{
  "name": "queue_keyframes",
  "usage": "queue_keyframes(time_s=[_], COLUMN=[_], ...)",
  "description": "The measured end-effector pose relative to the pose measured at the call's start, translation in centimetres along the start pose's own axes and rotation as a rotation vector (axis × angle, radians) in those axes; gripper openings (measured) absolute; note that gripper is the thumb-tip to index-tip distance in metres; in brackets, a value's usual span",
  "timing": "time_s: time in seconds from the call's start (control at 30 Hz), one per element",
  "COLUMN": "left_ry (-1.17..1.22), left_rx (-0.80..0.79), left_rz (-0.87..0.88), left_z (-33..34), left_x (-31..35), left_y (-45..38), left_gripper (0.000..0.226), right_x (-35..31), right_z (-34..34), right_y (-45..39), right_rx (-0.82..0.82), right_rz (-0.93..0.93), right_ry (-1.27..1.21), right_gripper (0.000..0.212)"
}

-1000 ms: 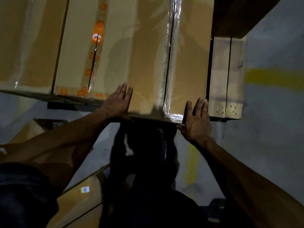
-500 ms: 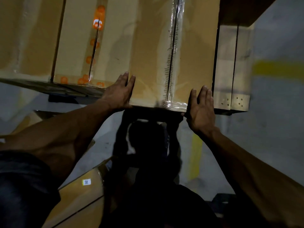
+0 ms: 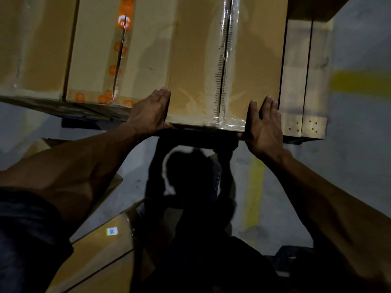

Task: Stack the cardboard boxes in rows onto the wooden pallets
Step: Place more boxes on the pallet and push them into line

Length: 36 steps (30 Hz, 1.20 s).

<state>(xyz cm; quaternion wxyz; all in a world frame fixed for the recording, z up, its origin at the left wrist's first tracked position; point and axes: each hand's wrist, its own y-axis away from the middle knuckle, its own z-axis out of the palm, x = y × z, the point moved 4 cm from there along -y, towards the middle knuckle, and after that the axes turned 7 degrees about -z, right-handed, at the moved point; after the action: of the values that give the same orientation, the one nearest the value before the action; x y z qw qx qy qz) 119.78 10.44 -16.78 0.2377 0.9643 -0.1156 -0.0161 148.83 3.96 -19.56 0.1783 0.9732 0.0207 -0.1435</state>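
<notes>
A tall brown cardboard box sealed with clear tape stands on the wooden pallet, last in a row. My left hand lies flat against its near left corner, fingers straight. My right hand lies flat on its near right corner, fingers spread. To its left stands a box with orange printed tape, and a further box beyond that. Bare pallet planks show to the right of the box.
More cardboard boxes lie on the grey floor at the lower left, one with a small white label. Yellow floor lines run below and to the right of the pallet. A dark stacked box overhangs the upper right.
Both hands have pushed the clear-taped box farther onto the pallet, away from me. It now sits closer in line with the row to its left.
</notes>
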Motion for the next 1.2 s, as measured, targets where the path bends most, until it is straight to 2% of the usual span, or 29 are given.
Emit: queue_keyframes(time_s=[0.43,0.77,1.2], left_ry=[-0.090,-0.186,-0.173], left_rx=[0.081,0.084,0.106], left_rz=[0.025,0.033,0.014], left_z=[0.2,0.8,0.6], left_x=[0.0,0.2,0.2], left_y=[0.0,-0.3,-0.8], left_gripper=[0.075,0.073,0.070], right_x=[0.6,0.5,0.4], right_z=[-0.1,-0.8,-1.2], right_y=[-1.4,-1.9,-2.7], right_rx=[0.027,0.026,0.014], right_rz=[-0.020,-0.017,-0.010], right_ry=[-0.004,-0.010,0.005], right_gripper=[0.100,0.101,0.098])
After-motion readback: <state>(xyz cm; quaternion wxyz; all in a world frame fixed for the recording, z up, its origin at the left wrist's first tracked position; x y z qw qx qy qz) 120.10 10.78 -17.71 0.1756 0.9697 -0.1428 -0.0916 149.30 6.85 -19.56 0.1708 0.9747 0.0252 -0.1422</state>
